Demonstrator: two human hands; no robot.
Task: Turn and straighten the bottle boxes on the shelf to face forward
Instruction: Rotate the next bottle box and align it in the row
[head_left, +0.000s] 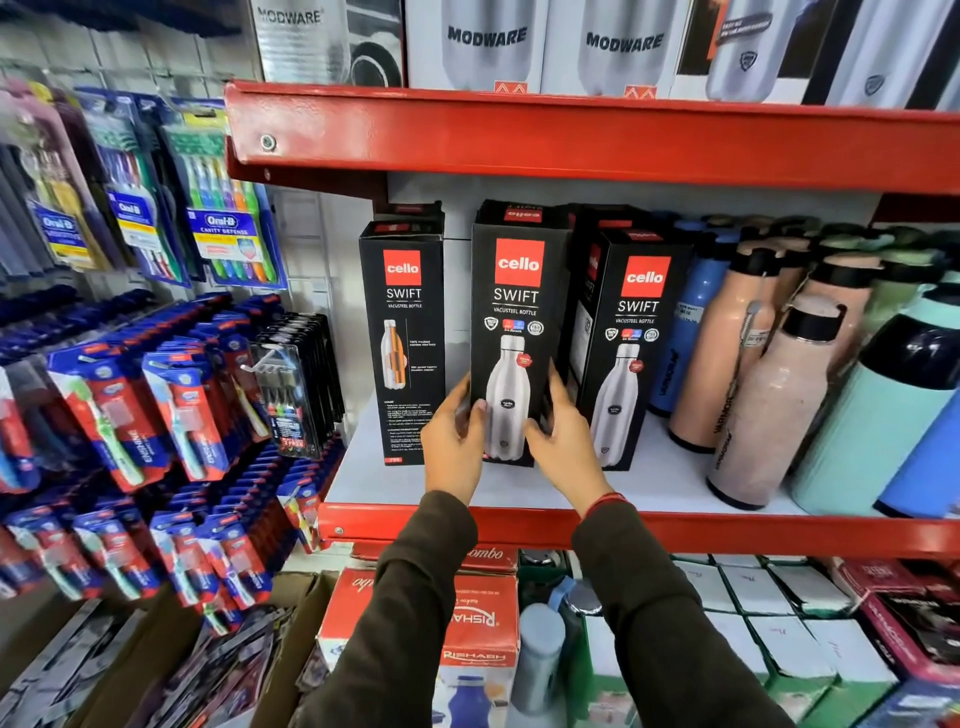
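On the white shelf (660, 483), the middle bottle box (517, 332) stood upright, its printed front facing forward. Left hand (454, 441) and right hand (563, 441) clasped its lower sides between neighbouring boxes.

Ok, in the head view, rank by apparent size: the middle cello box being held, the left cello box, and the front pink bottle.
1. Middle cello box, held between left hand and right hand.
2. Left cello box, narrower and apparently set further back.
3. Front pink bottle, close to the left box in size; the wide-angle lens leaves that unsure.
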